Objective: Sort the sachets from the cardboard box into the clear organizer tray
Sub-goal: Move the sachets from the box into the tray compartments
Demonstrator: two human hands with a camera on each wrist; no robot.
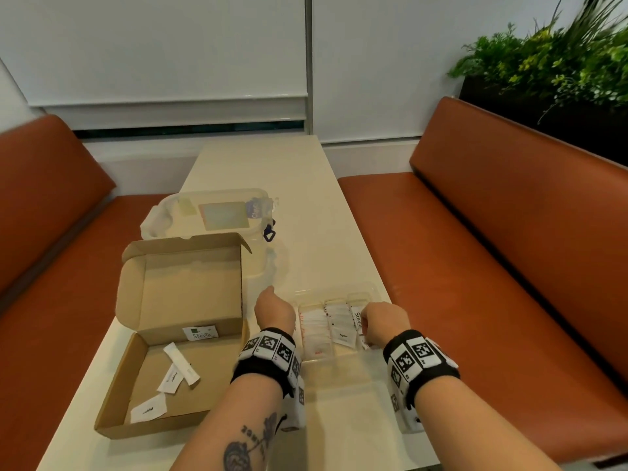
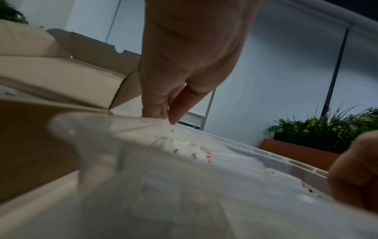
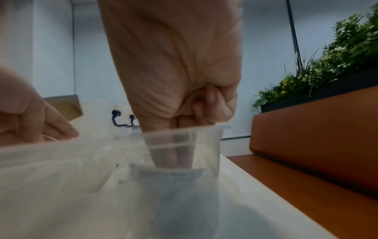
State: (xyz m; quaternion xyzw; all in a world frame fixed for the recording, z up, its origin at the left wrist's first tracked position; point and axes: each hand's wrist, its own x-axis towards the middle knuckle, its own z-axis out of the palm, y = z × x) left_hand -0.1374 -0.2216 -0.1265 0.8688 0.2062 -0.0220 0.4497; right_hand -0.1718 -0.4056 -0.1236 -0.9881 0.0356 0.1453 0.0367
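The open cardboard box (image 1: 190, 300) lies on the left of the table with a few white sachets (image 1: 176, 372) on its floor and a Stevia sachet (image 1: 200, 333) against its wall. To its right stands the clear organizer tray (image 1: 339, 360), its compartments holding rows of sachets. My left hand (image 1: 273, 309) is at the tray's far left corner, and its thumb and fingertips (image 2: 174, 118) pinch the rim (image 2: 143, 122). My right hand (image 1: 379, 326) reaches into the rightmost compartment. There its fingers (image 3: 182, 153) and thumb hold a Stevia sachet (image 3: 167, 177) upright, with the fingertips hidden behind it.
A clear lidded container (image 1: 210, 212) with a blue clasp (image 1: 269, 232) sits behind the box. Orange benches (image 1: 509, 249) flank the narrow white table (image 1: 272, 171). A dark planter with green plants (image 1: 543, 69) stands behind the right bench. The tray is close to the table's right edge.
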